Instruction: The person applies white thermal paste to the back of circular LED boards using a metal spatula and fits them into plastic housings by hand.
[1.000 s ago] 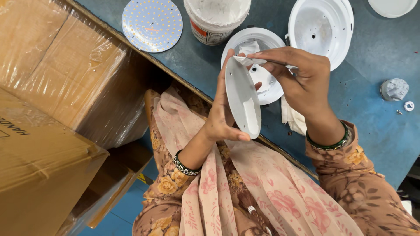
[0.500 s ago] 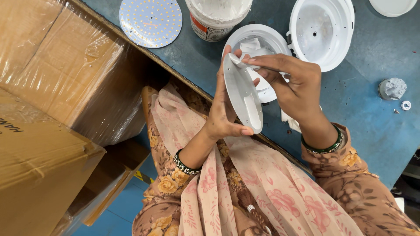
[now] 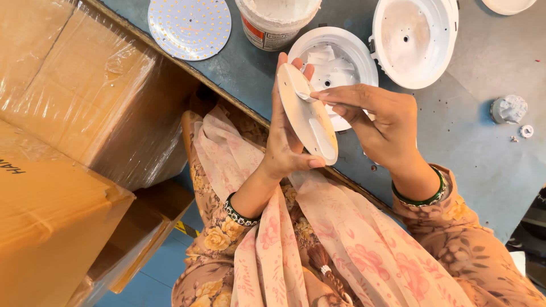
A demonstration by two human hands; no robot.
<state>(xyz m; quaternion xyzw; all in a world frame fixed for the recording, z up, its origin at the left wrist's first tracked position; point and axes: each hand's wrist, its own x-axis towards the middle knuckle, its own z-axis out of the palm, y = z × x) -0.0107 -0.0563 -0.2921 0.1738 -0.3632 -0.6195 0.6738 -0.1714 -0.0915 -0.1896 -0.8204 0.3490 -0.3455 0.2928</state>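
My left hand (image 3: 286, 149) grips a white round disc (image 3: 306, 113) on edge, tilted, its pale back face turned to me. My right hand (image 3: 380, 120) pinches a small white spreader against the disc's upper part; a streak of white paste runs down the disc's face. Behind the disc, on the blue-grey table (image 3: 455, 142), lies a white round lamp housing (image 3: 347, 54) smeared with white paste inside.
A white tub of paste (image 3: 273, 20) stands at the table's far edge. A round board dotted with small yellow chips (image 3: 189, 25) lies to its left, a larger white housing (image 3: 415, 40) to its right. Plastic-wrapped cardboard boxes (image 3: 74, 113) stand left. A small grey lump (image 3: 508, 108) lies far right.
The spreader has moved along the disc's face, from near the top edge inward, and the disc has turned slightly in my left hand.
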